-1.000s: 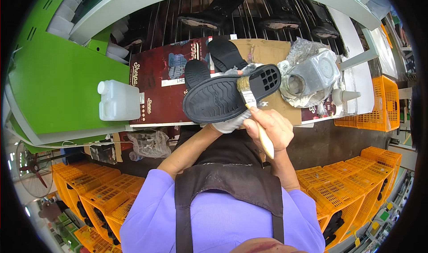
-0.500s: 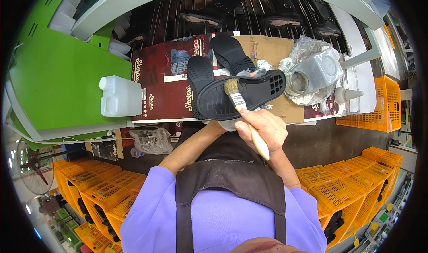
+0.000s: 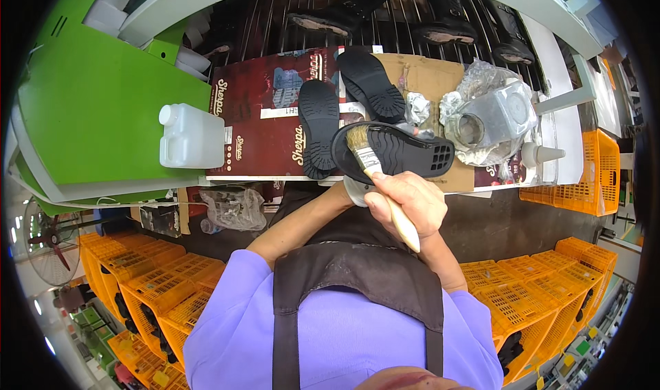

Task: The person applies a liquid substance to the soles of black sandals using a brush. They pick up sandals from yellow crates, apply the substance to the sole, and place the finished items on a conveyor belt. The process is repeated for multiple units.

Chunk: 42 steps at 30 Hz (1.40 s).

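Note:
My right hand (image 3: 414, 201) is closed round the pale wooden handle of a paintbrush (image 3: 366, 158). Its bristles touch the inside of a black shoe sole (image 3: 405, 155), close to the rim at the wider left end. Under that end is my left hand (image 3: 342, 195), which appears to hold the sole up; its fingers are mostly hidden beneath. Something whitish shows beside the left wrist. Two more black soles lie tread up behind: one sole (image 3: 318, 125) to the left, another sole (image 3: 371, 84) farther back.
A clear plastic jar (image 3: 491, 118) lies on crumpled plastic at the right, near a white nozzle bottle (image 3: 540, 154). At the left stands a white jug (image 3: 192, 137). Black boots (image 3: 344, 8) rest on a rack behind. Orange crates (image 3: 509, 294) flank me.
The held sole has turned clockwise, its right end swinging nearer to me. The brush stays against the wider end. The whole view has shifted slightly.

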{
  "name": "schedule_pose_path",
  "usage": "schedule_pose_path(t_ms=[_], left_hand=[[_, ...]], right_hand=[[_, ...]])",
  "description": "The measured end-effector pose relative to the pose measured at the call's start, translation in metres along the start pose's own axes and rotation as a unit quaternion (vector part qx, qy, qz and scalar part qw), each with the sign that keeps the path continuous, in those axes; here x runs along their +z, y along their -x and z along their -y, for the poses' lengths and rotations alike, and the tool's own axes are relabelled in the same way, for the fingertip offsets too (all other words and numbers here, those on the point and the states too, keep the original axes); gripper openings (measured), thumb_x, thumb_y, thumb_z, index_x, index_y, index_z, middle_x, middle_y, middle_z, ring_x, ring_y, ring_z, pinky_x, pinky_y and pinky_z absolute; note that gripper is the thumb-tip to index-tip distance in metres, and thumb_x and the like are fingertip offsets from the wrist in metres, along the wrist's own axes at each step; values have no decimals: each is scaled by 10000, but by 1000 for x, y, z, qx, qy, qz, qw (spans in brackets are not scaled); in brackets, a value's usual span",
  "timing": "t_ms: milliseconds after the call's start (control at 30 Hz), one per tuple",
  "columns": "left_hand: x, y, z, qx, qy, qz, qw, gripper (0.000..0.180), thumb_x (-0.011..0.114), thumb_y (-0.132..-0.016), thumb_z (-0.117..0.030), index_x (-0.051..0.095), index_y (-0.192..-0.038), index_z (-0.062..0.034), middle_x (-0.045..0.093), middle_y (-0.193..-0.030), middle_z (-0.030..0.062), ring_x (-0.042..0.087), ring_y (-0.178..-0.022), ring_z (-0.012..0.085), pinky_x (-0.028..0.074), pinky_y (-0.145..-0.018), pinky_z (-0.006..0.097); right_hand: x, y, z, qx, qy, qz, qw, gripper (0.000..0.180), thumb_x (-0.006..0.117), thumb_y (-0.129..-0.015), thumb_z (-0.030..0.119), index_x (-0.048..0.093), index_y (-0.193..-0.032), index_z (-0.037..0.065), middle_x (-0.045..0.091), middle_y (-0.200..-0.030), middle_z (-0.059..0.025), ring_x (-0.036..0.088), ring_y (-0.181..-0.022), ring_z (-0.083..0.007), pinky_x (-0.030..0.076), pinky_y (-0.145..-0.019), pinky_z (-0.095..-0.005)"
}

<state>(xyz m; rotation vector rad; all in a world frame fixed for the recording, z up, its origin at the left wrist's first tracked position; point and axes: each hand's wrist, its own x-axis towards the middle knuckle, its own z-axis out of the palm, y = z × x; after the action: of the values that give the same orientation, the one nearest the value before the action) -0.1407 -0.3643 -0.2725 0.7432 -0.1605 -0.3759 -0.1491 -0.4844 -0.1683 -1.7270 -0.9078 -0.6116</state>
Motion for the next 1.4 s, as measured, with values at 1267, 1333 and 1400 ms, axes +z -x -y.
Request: schedule_pose_path(t_ms=[1267, 1333, 1400], left_hand=[[8, 38, -47, -141, -215, 141, 956, 554, 663, -844, -180, 427, -1309, 6, 532, -1212, 86, 488, -1113, 178, 390, -978, 327], [3, 43, -42, -145, -217, 91, 961, 597, 658, -847, -213, 392, -1333, 9, 527, -1199, 69, 490, -1103, 170, 393, -967, 321], [-4, 46, -38, -147, -135, 96, 975, 633, 664, -840, -261, 384, -1333, 19, 527, -1202, 74, 497, -1096, 171, 398, -962, 321]], right_hand=[[-32, 0, -46, 27, 33, -15, 999, 183, 734, -731, 12, 627, -872, -34, 686, -788, -137, 619, -558, -200, 481, -496, -269], [-33, 1, -50, 26, 21, -21, 999, 178, 727, -740, 4, 628, -881, -41, 684, -784, -134, 615, -558, -190, 479, -495, -265], [-34, 2, -53, 33, 18, -21, 999, 178, 724, -744, 1, 630, -889, -43, 681, -778, -134, 612, -556, -185, 477, -495, -262]])
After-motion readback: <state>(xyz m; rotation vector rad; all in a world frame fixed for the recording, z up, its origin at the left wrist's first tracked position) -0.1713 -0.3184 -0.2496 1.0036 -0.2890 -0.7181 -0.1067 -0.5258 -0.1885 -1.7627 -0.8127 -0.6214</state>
